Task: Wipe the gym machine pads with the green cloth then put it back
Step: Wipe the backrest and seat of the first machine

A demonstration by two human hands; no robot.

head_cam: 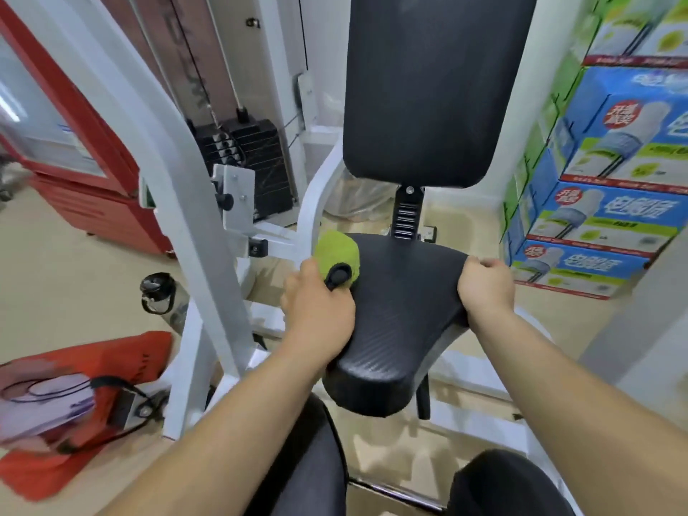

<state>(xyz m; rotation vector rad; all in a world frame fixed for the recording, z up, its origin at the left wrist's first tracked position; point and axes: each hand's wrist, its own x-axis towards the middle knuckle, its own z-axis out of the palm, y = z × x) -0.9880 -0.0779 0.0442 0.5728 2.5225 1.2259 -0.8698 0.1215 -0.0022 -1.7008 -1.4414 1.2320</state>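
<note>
We have the green cloth (337, 255) bunched at the left rear corner of the seat pad (398, 314), pressed there by our left hand (320, 318). That hand is closed in a fist around a black grip or strap end (337, 276) that sits on top of the cloth, so it looks like a wiping tool with a handle; we cannot tell exactly how the two are joined. Our right hand (484, 286) is curled over the right edge of the seat pad, fingers (474, 263) hooked onto the rim and holding only the pad.

The step in hand, we judge, is wiping the seat. To do it well we should keep the right hand bracing the pad so it does not swivel, flatten the cloth instead of leaving it balled up, and draw it in overlapping passes from the back corner toward the narrow front nose, then over the side edges. The right hand will need to shift so its patch gets wiped too.

The tall back pad (428, 87) stands upright behind the seat and appears to await its turn, as do the dark roller pads (510, 486) near our knees.
</note>
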